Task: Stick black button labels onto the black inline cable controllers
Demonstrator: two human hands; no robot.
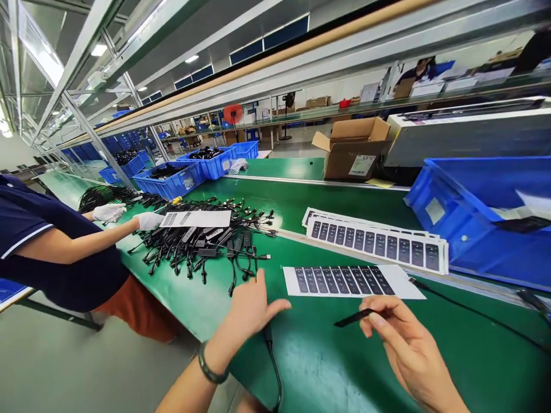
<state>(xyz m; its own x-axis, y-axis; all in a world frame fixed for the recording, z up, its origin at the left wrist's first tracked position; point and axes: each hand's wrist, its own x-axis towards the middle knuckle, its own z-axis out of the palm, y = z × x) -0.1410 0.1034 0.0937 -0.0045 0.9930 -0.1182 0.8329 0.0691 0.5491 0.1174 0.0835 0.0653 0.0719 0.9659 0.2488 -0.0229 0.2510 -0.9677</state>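
Note:
My right hand pinches a thin black label strip between thumb and fingers, low over the green table. Just beyond it lies a white sheet of dark labels. My left hand rests on the table with fingers stretched out, lying over a black cable that trails off the front edge. A heap of black cables with adapters lies ahead of the left hand.
A co-worker in a dark shirt and white gloves handles cables at the left. More label sheets lie behind mine. Blue bins and a cardboard box stand along the far side.

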